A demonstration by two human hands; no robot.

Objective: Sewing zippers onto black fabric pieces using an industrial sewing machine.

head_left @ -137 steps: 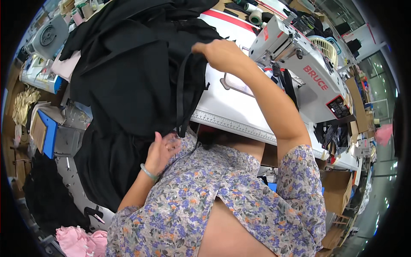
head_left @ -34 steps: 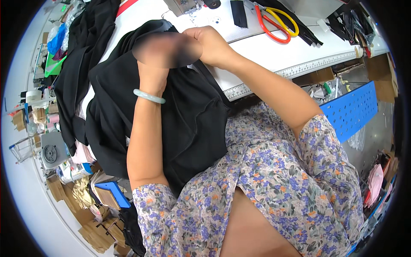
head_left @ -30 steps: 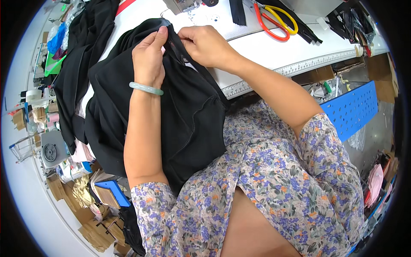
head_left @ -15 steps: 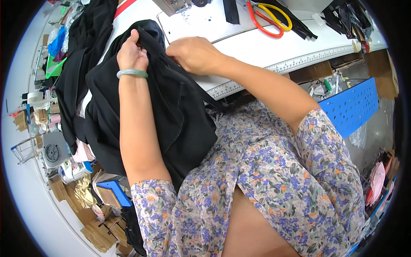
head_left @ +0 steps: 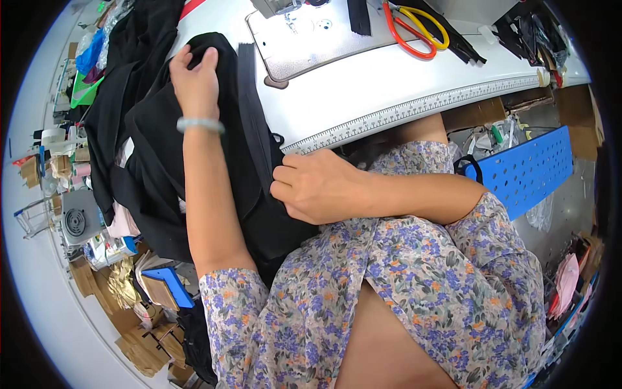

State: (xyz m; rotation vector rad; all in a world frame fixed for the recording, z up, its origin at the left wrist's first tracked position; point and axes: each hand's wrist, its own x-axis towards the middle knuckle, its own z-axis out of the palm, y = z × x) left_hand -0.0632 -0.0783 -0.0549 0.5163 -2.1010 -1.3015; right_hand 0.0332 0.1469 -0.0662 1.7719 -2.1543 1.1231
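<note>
A black garment (head_left: 155,155) drapes over the near left edge of the sewing table and onto my lap. My left hand (head_left: 196,87) rests on its upper part, thumb and fingers spread apart with black cloth between them. Along the garment's right side lies a dark zipper strip (head_left: 249,104), its far end flat on the white table top. My right hand (head_left: 321,187) is closed near my lap, fingertips pinching the strip's lower part at the garment's edge. Exactly what sits inside that pinch is partly hidden.
A sewing machine's metal plate (head_left: 311,48) is set in the table beyond my hands. Red-and-yellow-handled scissors (head_left: 421,48) lie to its right beside black zipper strips (head_left: 463,48). A ruler (head_left: 421,110) edges the table. More black cloth (head_left: 129,65) hangs at left; a blue perforated panel (head_left: 531,168) stands right.
My right hand has come down from the garment's top toward my lap. The zipper strip now lies straight along the garment's right side. My left hand has loosened and its fingers have spread.
</note>
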